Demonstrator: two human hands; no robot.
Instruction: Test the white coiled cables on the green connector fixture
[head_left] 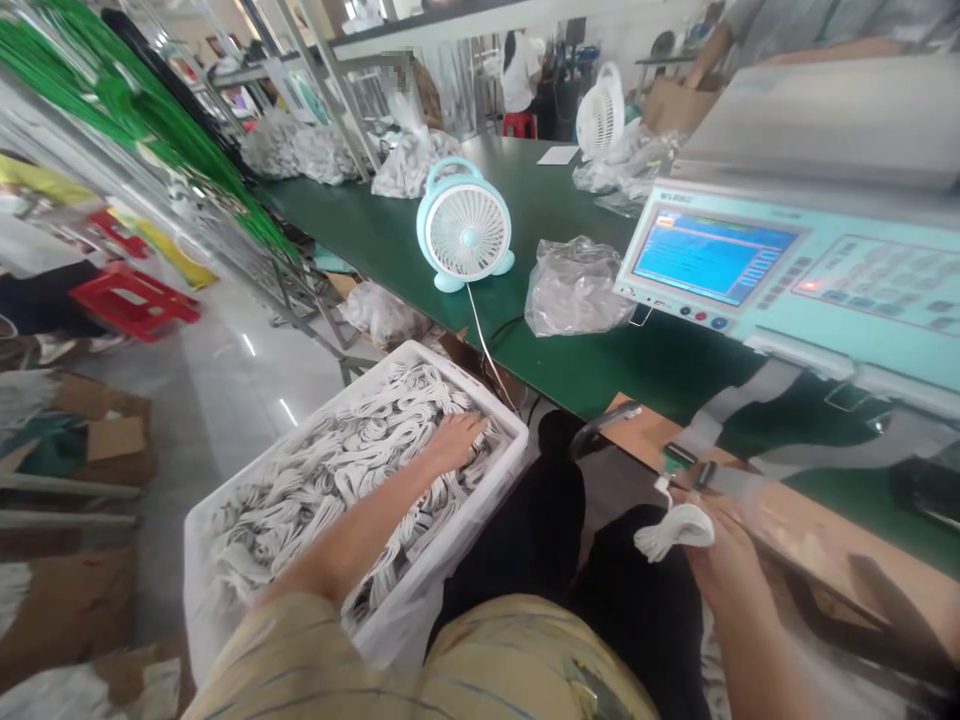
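Note:
My left hand [457,440] reaches into a white plastic crate [405,600] full of coiled white cables [322,470], its fingers curled down on the coils at the crate's far right. My right hand [712,545] is closed on one coiled white cable [673,528] held over my lap, close to the edge of a wooden board [810,530] under the tester machine [795,270] with its lit blue screen.
A small light-blue fan [465,225] and a clear plastic bag [576,287] sit on the green table [570,350]. More bags of cables and another fan stand farther back. Red stools, cardboard boxes and metal racks line the floor at left. People work at the far end.

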